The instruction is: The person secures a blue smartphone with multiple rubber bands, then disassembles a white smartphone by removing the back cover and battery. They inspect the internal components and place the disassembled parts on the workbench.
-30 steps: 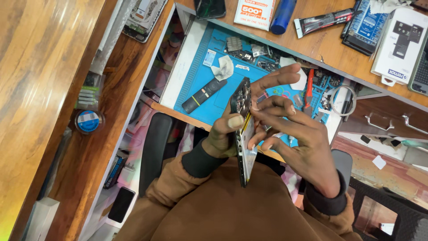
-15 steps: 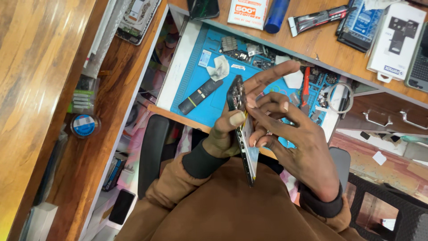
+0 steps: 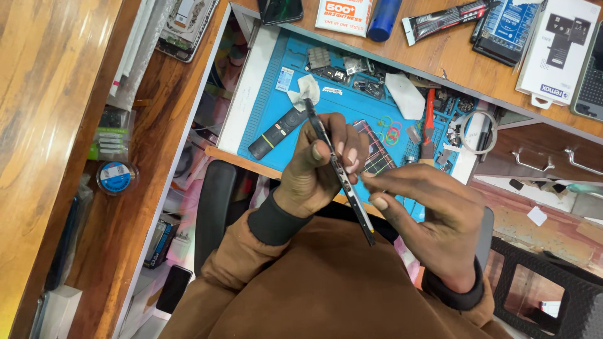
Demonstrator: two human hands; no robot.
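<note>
**A:** What is on the far left?

**B:** A small round tin with a blue lid [image 3: 115, 177] sits on the brown wooden shelf [image 3: 56, 94].

**A:** And next to that?

**B:** A blue rubber work mat [image 3: 352, 116] lies on the desk [image 3: 440, 63]. A long black remote-shaped tool [image 3: 276, 133] rests on the mat, with a crumpled white tissue [image 3: 306, 91] just beside its top end.

**A:** What are the hands doing?

**B:** The left hand [image 3: 314, 166] is wrapped around a thin dark phone seen from its edge [image 3: 342, 176]. It grips the phone tight, and the phone is up in the air, above the mat and tilted.

**A:** And the other hand?

**B:** The right hand [image 3: 427, 213] has its fingers bent, and its fingertips [image 3: 370, 177] touch the phone's edge. I cannot tell if it pinches anything small.

**A:** What is farther right?

**B:** A red-handled tool [image 3: 429, 113] lies on the mat, then a ring of white wire [image 3: 475, 130]. A white box with a black picture [image 3: 556, 47] sits on the desk at the far right.
</note>
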